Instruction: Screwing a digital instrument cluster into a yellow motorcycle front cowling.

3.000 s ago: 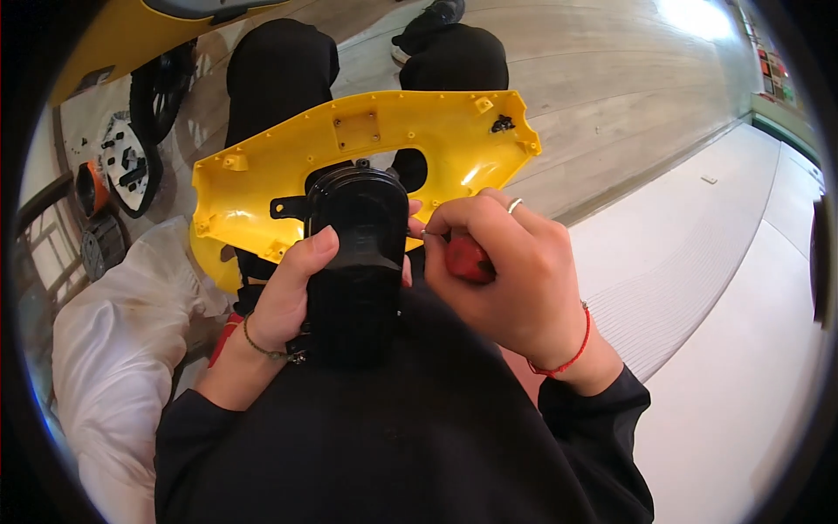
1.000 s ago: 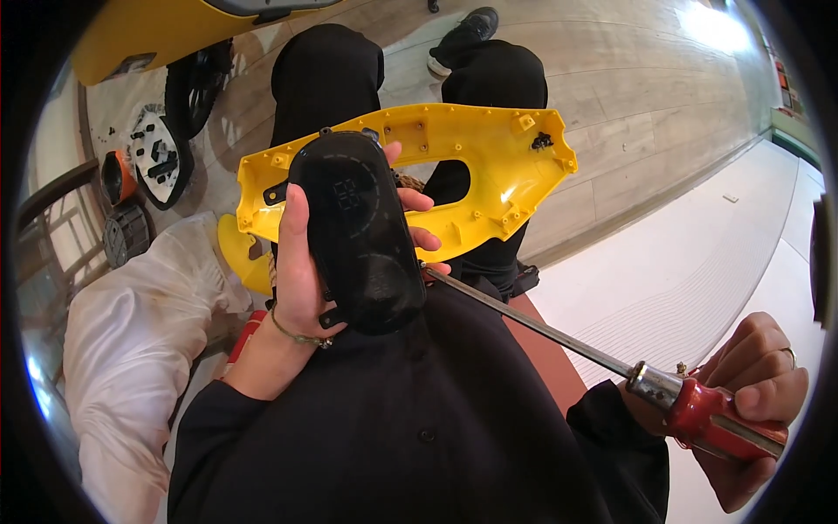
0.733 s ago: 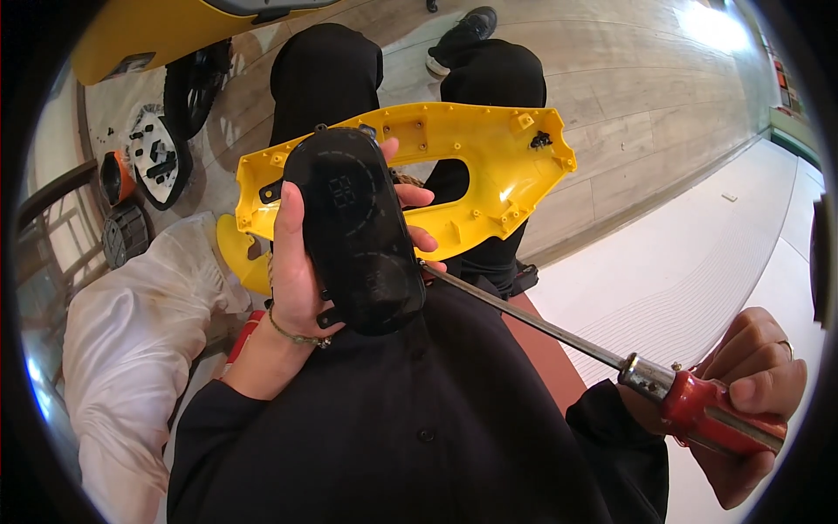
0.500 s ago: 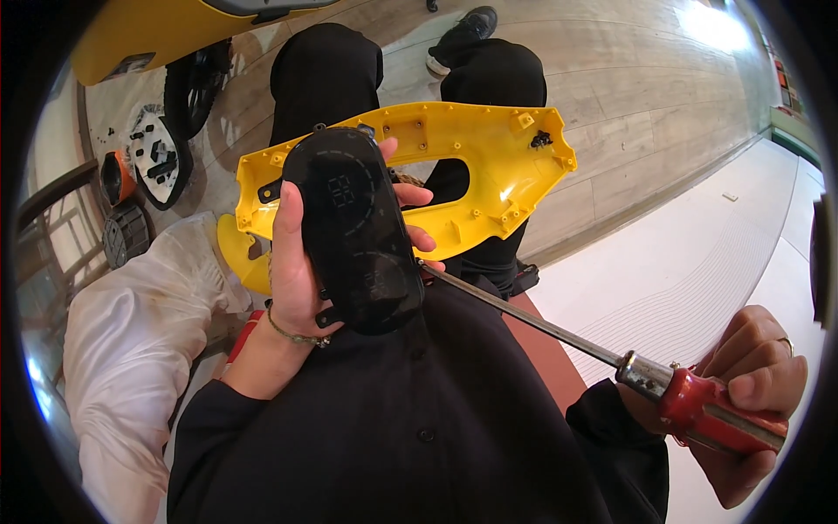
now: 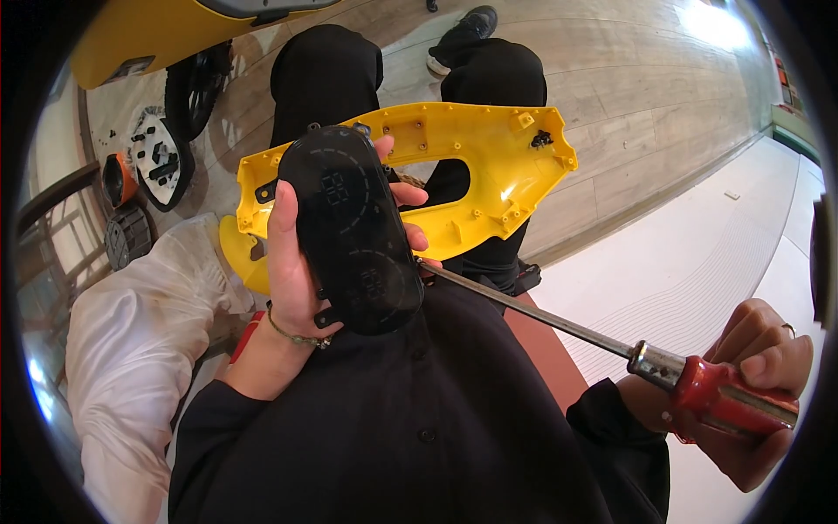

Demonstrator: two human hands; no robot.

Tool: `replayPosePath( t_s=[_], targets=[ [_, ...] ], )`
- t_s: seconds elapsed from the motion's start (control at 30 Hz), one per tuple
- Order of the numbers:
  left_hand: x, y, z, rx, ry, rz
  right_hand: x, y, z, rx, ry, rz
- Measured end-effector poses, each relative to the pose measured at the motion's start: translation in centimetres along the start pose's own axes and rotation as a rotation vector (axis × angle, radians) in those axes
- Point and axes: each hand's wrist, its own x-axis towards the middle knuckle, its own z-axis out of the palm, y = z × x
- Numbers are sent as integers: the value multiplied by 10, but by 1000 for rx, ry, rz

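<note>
My left hand (image 5: 292, 253) is wrapped round a black oval display panel (image 5: 349, 227) with small mounting tabs along its edge. Its glossy face, with faint dial markings, is turned up toward me. In my right hand (image 5: 759, 375) is the red handle of a screwdriver (image 5: 559, 323). The long metal shaft points left, and its tip is at the panel's right edge, close to my left fingers; what exactly it touches is too small to tell. Behind the panel, a yellow plastic shell (image 5: 515, 183) rests across my lap, with a pile of dark screws (image 5: 542, 139) at its right end.
To the left lie a white bundle of cloth or plastic (image 5: 131, 332), a dark tray-like part with small black pieces (image 5: 159, 162) and an orange-and-black round part (image 5: 119, 180). A yellow body (image 5: 166, 39) stands at the upper left. A white ridged surface (image 5: 672, 262) extends at right.
My right hand and the screwdriver handle have shifted slightly right, and the handle has turned a little. The panel in my left hand has tilted slightly.
</note>
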Motion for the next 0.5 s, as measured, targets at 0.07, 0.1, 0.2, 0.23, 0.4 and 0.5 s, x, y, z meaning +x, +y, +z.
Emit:
replayPosePath(
  t_s=[0.07,0.1,0.2,0.23,0.4,0.5],
  targets=[
    [0,0,0,4,26,-4,5,12,-14,37,-140,-67],
    [-1,0,-1,-5,24,-4,7,15,-20,74,-281,-134],
    [-1,-2,0,-23,24,-2,12,7,-31,22,-438,-56],
    [-1,-2,0,-32,25,-1,12,6,-31,22,-439,-57],
    [1,-3,0,2,34,-8,13,-3,3,15,-114,-53],
    [0,-1,2,27,17,-2,12,-6,8,51,-69,-21]
  ],
)
